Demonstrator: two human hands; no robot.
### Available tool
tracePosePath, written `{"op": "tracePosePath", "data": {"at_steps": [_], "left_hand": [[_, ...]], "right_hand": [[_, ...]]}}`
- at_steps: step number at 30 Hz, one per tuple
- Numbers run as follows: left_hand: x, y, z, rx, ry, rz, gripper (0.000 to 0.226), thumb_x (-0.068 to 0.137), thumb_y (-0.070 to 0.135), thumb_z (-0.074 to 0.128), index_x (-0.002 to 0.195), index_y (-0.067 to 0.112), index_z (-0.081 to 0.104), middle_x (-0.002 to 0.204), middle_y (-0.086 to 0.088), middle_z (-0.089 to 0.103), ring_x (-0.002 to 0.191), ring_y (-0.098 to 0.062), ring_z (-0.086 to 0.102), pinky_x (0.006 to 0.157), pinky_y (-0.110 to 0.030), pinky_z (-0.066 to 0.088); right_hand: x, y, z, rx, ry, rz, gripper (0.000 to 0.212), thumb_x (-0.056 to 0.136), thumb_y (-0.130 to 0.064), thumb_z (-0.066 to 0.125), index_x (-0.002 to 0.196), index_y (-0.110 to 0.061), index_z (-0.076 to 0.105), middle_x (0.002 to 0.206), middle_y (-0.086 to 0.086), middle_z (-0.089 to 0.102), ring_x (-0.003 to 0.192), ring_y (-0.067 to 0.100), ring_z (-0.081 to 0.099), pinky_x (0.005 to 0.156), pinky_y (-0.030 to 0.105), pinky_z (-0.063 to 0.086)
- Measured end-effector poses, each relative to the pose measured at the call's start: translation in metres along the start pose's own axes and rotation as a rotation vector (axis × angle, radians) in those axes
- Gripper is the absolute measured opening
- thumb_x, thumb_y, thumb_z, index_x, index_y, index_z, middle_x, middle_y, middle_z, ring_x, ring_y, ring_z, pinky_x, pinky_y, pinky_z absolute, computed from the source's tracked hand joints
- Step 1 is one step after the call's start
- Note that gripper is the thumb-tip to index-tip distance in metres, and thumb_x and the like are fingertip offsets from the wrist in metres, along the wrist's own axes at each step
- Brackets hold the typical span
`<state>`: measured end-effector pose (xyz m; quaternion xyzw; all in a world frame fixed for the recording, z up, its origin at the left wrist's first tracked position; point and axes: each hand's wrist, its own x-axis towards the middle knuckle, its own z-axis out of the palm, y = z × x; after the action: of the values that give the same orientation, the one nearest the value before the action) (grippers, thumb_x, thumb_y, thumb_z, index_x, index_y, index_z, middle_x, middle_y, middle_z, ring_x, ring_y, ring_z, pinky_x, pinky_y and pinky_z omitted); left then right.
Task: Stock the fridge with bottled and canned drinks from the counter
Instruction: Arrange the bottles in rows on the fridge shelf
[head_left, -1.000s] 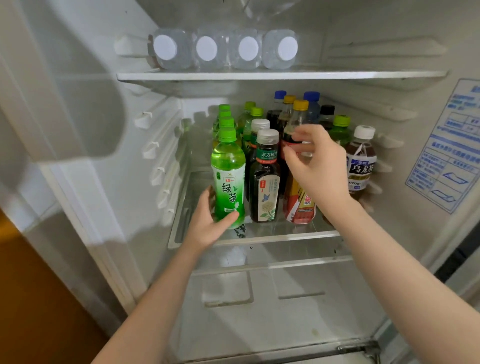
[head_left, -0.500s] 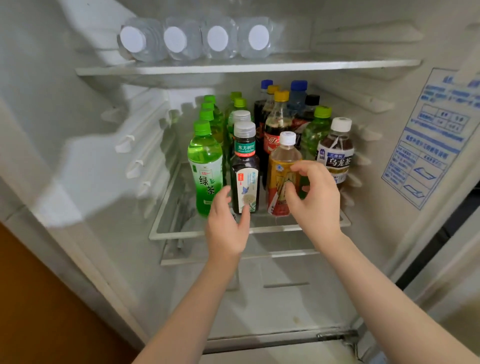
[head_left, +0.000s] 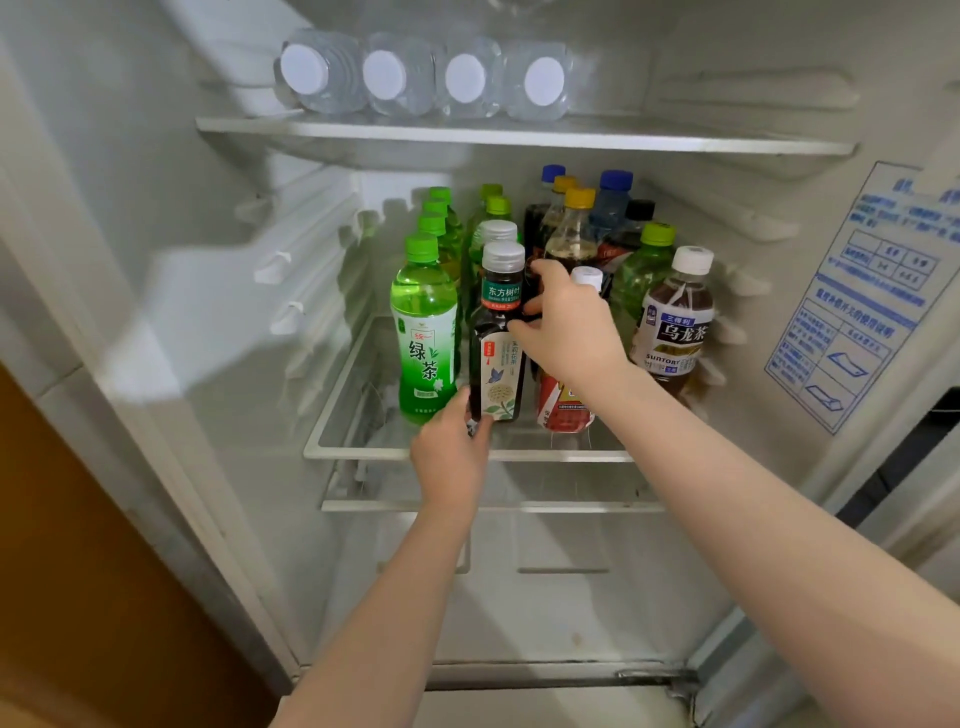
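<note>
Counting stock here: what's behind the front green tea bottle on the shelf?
Three more green-capped bottles stand in a row behind the green tea bottle. Only their caps and shoulders show; bodies and labels are covered.

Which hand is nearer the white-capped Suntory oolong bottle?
Right. The right hand sits just left of the oolong bottle, gripping the dark tea bottle; the left hand is lower and farther left, at that bottle's base.
</note>
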<state>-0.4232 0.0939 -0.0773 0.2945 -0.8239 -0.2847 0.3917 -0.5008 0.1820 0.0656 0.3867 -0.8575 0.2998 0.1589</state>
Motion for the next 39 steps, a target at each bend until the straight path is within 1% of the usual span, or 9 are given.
{"op": "tracePosePath", "data": {"at_steps": [4,11,17,21,24,28,33,36,39], "left_hand": [[0.001,0.002,-0.001,0.106,-0.009,0.026,0.033,0.089,0.018,0.062,0.122,0.021,0.062,0.096,-0.004,0.073,0.085,-0.026,0.068,0.065,-0.033,0.052],[0.003,0.006,0.002,0.234,-0.001,-0.027,0.030,0.096,0.023,0.049,0.123,0.028,0.060,0.090,-0.003,0.071,0.079,-0.026,0.064,0.057,-0.026,0.035],[-0.001,0.007,0.006,0.238,0.009,-0.028,0.037,0.098,0.018,0.044,0.133,0.025,0.054,0.094,-0.007,0.070,0.082,-0.028,0.065,0.059,-0.029,0.037],[-0.003,0.008,0.005,0.218,0.010,-0.014,0.040,0.096,0.012,0.045,0.135,0.020,0.053,0.093,-0.010,0.070,0.082,-0.031,0.065,0.060,-0.034,0.044],[-0.004,0.008,0.004,0.183,-0.007,-0.019,0.043,0.096,0.014,0.047,0.138,0.018,0.048,0.100,-0.009,0.070,0.085,-0.030,0.065,0.063,-0.034,0.047],[-0.008,0.004,-0.002,-0.026,-0.027,0.010,0.044,0.093,0.014,0.053,0.136,0.015,0.044,0.114,-0.005,0.067,0.095,-0.024,0.066,0.074,-0.041,0.055],[-0.001,-0.013,-0.026,-0.194,0.221,0.083,0.024,0.090,0.011,0.054,0.114,0.012,0.056,0.102,0.005,0.054,0.078,-0.011,0.057,0.071,-0.040,0.055],[0.012,-0.026,-0.039,-0.160,0.287,0.069,0.034,0.086,0.014,0.060,0.118,0.010,0.051,0.115,-0.002,0.044,0.102,-0.019,0.052,0.088,-0.039,0.050],[0.021,-0.035,-0.043,-0.088,0.121,0.009,0.065,0.083,0.021,0.067,0.140,0.013,0.036,0.137,-0.010,0.036,0.128,-0.022,0.034,0.103,-0.031,0.031]], "right_hand": [[0.001,-0.001,0.006,-0.036,0.007,0.027,0.050,0.085,-0.018,0.062,0.130,-0.006,0.042,0.111,0.012,0.066,0.099,0.029,0.064,0.082,0.038,0.052],[0.006,0.004,0.003,0.003,-0.013,0.061,0.040,0.087,-0.011,0.058,0.125,-0.004,0.048,0.104,0.012,0.069,0.100,0.028,0.064,0.084,0.037,0.052],[0.015,-0.001,-0.002,0.062,-0.002,0.024,0.041,0.089,-0.019,0.059,0.125,-0.006,0.046,0.114,0.013,0.065,0.101,0.028,0.063,0.081,0.037,0.051],[0.031,-0.008,-0.009,0.026,-0.038,-0.004,0.050,0.092,-0.032,0.054,0.135,-0.012,0.038,0.113,0.013,0.065,0.087,0.028,0.067,0.077,0.041,0.055],[0.040,-0.014,-0.010,-0.086,-0.046,-0.047,0.053,0.095,-0.039,0.047,0.140,-0.016,0.034,0.112,0.014,0.065,0.087,0.033,0.067,0.076,0.043,0.055],[0.045,-0.017,-0.010,-0.153,-0.055,-0.111,0.044,0.097,-0.039,0.044,0.130,-0.011,0.048,0.107,0.016,0.067,0.086,0.034,0.066,0.078,0.044,0.054],[0.043,-0.014,-0.016,-0.139,-0.086,-0.168,0.039,0.097,-0.037,0.045,0.124,-0.010,0.053,0.106,0.016,0.067,0.085,0.033,0.067,0.078,0.044,0.054],[0.042,-0.013,-0.018,-0.179,-0.085,-0.193,0.037,0.096,-0.037,0.045,0.117,-0.009,0.057,0.102,0.016,0.067,0.087,0.033,0.065,0.078,0.042,0.053],[0.041,-0.014,-0.019,-0.185,-0.080,-0.213,0.036,0.096,-0.036,0.046,0.112,-0.007,0.059,0.101,0.016,0.067,0.088,0.033,0.064,0.078,0.043,0.053]]}}
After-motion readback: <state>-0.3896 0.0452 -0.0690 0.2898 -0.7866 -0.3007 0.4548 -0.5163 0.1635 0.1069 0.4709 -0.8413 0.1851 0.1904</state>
